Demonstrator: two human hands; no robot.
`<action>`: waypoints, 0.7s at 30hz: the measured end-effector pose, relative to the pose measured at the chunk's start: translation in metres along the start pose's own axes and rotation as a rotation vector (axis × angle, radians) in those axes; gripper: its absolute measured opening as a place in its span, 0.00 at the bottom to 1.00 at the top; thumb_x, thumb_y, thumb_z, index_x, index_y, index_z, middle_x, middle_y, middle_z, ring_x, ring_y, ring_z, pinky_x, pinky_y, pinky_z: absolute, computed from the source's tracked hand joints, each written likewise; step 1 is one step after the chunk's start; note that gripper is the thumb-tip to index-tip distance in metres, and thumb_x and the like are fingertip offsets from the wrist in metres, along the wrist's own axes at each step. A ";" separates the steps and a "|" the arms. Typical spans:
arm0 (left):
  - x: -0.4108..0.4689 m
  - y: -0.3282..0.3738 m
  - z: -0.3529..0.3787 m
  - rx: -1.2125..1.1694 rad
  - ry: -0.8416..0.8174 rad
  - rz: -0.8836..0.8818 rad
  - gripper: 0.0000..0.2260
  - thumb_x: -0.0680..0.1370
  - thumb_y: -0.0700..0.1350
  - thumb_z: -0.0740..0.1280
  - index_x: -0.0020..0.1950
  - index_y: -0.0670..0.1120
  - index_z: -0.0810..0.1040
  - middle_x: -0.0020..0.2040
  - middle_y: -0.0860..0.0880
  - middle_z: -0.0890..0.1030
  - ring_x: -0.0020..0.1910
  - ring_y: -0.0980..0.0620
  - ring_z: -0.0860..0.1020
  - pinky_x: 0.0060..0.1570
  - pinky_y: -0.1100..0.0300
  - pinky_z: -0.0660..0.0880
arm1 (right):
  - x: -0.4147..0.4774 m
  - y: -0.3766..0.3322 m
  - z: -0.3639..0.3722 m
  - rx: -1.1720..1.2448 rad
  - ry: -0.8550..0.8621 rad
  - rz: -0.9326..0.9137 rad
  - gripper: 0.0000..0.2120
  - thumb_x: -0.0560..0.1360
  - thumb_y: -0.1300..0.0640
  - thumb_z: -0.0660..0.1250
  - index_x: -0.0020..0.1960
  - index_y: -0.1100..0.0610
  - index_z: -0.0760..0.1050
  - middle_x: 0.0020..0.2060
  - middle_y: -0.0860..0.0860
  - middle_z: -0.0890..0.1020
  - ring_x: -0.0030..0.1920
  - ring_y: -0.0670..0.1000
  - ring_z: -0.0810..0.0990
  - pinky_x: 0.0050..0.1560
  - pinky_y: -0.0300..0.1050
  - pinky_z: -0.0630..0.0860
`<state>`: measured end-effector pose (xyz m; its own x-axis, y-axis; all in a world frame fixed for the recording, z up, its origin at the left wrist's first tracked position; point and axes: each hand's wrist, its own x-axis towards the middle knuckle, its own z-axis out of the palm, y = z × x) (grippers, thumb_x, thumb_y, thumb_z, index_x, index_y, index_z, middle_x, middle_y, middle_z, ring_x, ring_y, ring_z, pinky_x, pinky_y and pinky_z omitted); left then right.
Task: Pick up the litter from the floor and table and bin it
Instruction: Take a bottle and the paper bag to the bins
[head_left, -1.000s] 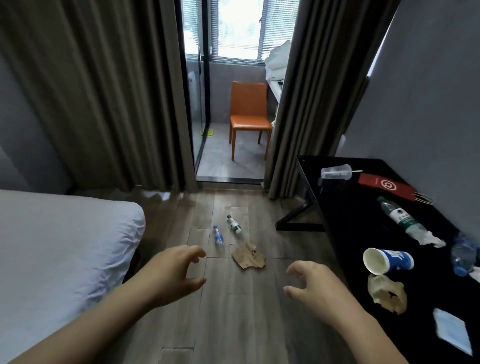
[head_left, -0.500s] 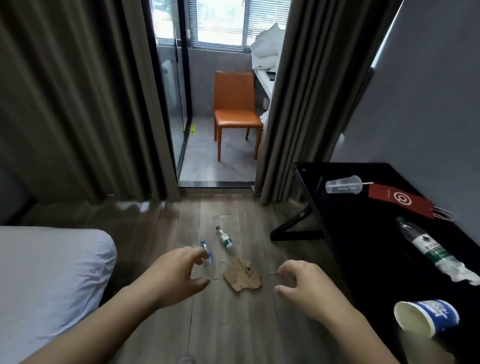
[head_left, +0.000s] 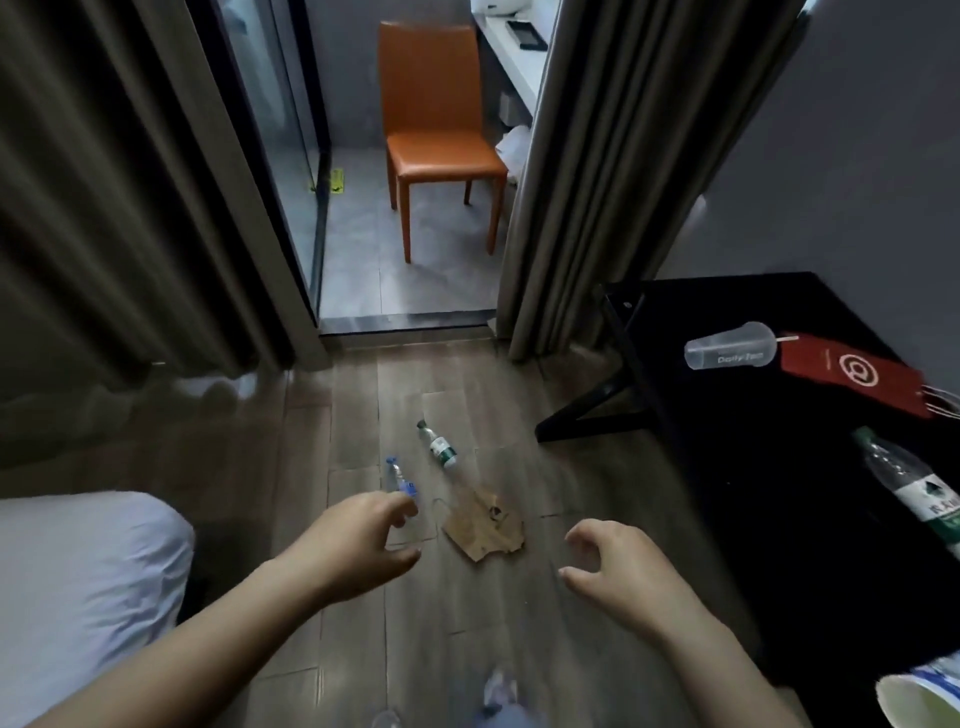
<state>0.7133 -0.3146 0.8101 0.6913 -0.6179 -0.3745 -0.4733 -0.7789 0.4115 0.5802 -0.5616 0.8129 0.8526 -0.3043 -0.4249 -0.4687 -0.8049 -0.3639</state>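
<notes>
Plainly both hands, left (head_left: 358, 545) and right (head_left: 618, 571), hover loosely curled, holding nothing, above the floor (head_left: 363, 649).

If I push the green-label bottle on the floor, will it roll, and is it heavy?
Probably it rolls: the green-label bottle lies on its side on the smooth wooden floor. It looks clear, perhaps empty, so likely light, though contents are hard to tell. Thin plastic may dent under a firm grip.
</notes>
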 end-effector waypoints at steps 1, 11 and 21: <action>0.011 -0.003 0.000 -0.008 -0.021 -0.007 0.19 0.75 0.56 0.67 0.65 0.53 0.73 0.59 0.56 0.77 0.57 0.58 0.75 0.56 0.61 0.74 | 0.013 0.002 -0.001 0.006 -0.008 0.004 0.18 0.72 0.45 0.69 0.60 0.47 0.76 0.56 0.43 0.79 0.56 0.44 0.77 0.55 0.40 0.74; 0.141 -0.008 0.000 -0.084 -0.081 -0.211 0.17 0.75 0.54 0.67 0.63 0.52 0.74 0.58 0.55 0.79 0.56 0.57 0.76 0.56 0.61 0.75 | 0.163 0.041 -0.024 -0.017 -0.124 -0.009 0.17 0.72 0.47 0.68 0.59 0.50 0.76 0.55 0.48 0.80 0.58 0.48 0.77 0.56 0.44 0.74; 0.225 -0.036 0.050 -0.262 -0.193 -0.491 0.14 0.73 0.50 0.68 0.58 0.49 0.78 0.49 0.53 0.82 0.48 0.56 0.80 0.49 0.62 0.76 | 0.268 0.087 0.000 -0.083 -0.261 0.016 0.21 0.73 0.44 0.67 0.63 0.50 0.73 0.59 0.48 0.79 0.61 0.49 0.76 0.57 0.42 0.72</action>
<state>0.8589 -0.4310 0.6691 0.6720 -0.2186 -0.7076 0.0450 -0.9416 0.3337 0.7678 -0.7134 0.6672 0.7514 -0.1846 -0.6335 -0.4521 -0.8433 -0.2906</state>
